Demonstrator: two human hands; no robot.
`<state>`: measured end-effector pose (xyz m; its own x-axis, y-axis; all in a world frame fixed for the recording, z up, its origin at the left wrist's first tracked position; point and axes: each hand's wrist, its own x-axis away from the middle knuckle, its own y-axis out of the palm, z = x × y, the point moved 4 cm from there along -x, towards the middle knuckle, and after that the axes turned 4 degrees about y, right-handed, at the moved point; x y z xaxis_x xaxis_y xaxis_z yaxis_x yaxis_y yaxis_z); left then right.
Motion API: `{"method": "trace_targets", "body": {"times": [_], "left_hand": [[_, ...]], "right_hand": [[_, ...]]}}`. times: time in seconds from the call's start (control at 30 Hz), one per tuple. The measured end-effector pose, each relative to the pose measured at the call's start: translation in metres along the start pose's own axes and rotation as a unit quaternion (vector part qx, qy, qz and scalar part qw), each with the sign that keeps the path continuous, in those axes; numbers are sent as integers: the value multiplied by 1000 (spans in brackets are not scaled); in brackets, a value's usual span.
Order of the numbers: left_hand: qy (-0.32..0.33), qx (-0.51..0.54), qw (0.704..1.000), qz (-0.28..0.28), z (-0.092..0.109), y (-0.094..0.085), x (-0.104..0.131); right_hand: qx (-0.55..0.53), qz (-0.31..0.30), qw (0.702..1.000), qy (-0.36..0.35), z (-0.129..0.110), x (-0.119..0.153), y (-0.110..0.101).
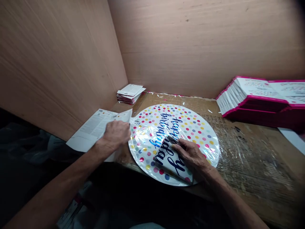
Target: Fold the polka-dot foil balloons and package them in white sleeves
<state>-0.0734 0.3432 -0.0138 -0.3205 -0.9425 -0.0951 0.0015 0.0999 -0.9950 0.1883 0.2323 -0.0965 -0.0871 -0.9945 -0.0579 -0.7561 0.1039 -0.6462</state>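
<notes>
My left hand (116, 132) is closed in a fist on a white printed paper sheet (88, 130), whose corner curls up behind the knuckles. The fingertips are hidden. My right hand (190, 152) grips a folded foil balloon (171, 159) with dark blue lettering and grey edges, thumb on top. It rests on a large round flat foil balloon (200, 130), white with coloured dots and "happy birthday" lettering. That round balloon lies flat and shiny on the cardboard-covered table, its left edge beside my left hand.
A small stack of white cards (131, 92) stands in the back left corner. At the right, rows of pink-edged white packets (259, 92) lean together. Paper scraps (183, 103) lie along the back. Wooden panels (166, 47) enclose the back and left of the cardboard surface (250, 152).
</notes>
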Motion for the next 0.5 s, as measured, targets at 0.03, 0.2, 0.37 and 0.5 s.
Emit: {"method": "trace_targets", "body": {"times": [0.03,0.2,0.37,0.5], "left_hand": [[34,-5,999,-19,26,0,-1],[116,15,990,-81,100,14,-3],[155,93,983,-26,66,46,22],[256,93,962,-8,41,67,47]], "right_hand": [[2,5,1000,5,3,4,-5],[9,51,998,25,14,29,-27],[-14,36,999,35,-1,36,-18],[31,-3,999,-25,-36,21,15]]}}
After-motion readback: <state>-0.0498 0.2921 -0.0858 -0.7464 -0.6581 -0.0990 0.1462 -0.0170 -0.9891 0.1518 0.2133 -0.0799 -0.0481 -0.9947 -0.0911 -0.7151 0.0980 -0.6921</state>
